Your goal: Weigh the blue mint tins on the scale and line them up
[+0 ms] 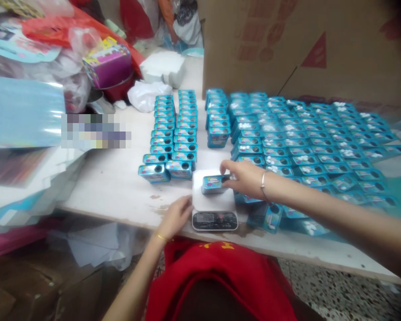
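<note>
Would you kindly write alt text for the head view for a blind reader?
A person's right hand is at a blue container on a white scale, the left hand by the scale. Rows of similar containers stand on the table to both sides.

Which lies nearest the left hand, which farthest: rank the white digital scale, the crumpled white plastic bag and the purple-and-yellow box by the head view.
1. White digital scale: right beside the left hand, to its right.
2. Crumpled white plastic bag: well ahead, slightly left.
3. Purple-and-yellow box: past the bag, farther left.
</note>
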The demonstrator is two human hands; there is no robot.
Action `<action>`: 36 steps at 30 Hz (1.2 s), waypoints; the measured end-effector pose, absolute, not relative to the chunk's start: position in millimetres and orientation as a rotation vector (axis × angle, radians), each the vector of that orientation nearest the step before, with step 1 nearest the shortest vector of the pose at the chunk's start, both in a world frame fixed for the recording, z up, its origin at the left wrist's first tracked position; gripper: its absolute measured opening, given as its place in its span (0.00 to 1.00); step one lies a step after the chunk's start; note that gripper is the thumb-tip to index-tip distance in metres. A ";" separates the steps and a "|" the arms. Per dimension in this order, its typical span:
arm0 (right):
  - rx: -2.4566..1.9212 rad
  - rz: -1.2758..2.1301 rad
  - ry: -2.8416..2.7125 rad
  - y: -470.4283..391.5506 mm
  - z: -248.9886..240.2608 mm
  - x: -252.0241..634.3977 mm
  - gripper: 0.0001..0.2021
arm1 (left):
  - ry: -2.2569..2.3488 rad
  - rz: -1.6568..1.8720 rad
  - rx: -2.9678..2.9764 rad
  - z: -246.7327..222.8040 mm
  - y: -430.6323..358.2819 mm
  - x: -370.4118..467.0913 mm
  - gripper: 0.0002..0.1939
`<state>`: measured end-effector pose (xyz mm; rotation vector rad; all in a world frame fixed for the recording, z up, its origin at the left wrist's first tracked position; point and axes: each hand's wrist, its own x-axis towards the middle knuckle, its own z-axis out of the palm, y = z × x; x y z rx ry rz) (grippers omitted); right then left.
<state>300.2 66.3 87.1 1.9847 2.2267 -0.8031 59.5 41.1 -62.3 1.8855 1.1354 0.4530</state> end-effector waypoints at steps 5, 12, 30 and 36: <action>1.942 -0.789 2.198 69.5 87.8 297.3 0.09 | 1.139 0.456 1.857 -63.5 40.5 58.9 0.18; 2.059 -0.829 2.233 72.7 92.2 298.9 0.04 | 1.147 0.484 1.862 -66.6 38.4 58.8 0.16; 2.347 -2.586 1.210 17.3 81.5 346.5 0.14 | 1.275 0.556 1.693 -72.4 30.4 47.3 0.18; 2.294 -2.567 1.461 23.9 81.3 335.0 0.17 | 1.278 0.587 1.654 -73.8 29.7 47.9 0.18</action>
